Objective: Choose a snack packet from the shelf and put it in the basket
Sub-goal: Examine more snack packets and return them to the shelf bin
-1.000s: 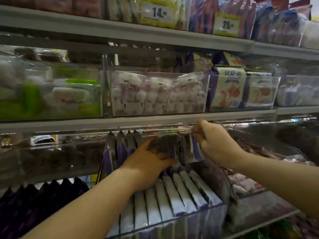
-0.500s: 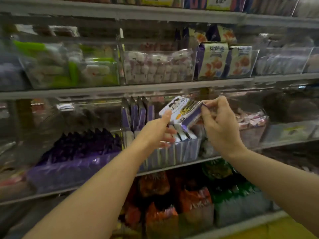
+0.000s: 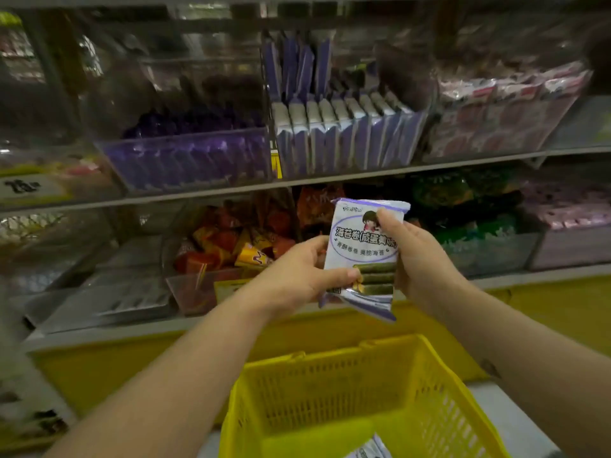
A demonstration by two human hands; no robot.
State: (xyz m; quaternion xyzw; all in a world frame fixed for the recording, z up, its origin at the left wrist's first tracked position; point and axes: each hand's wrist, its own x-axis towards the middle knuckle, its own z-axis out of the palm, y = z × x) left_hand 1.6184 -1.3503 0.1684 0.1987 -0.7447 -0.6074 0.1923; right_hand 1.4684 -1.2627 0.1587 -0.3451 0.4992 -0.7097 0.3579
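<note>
A white and purple snack packet with green rolls printed on it is held upright in front of the shelves. My left hand grips its lower left edge, thumb across the front. My right hand grips its right side, thumb near the top. Below the packet stands a yellow plastic basket, with a similar packet lying at its bottom edge of view. More of the same packets stand in a clear bin on the shelf above.
Clear bins line the shelves: dark purple packets at left, pink packets at right, orange and red snacks and green packets on the lower shelf. A yellow base panel runs below.
Both hands lifted the packet out of the shelf bin and brought it down and toward me, now upright above the basket. The view has tilted downward, bringing the basket into sight.
</note>
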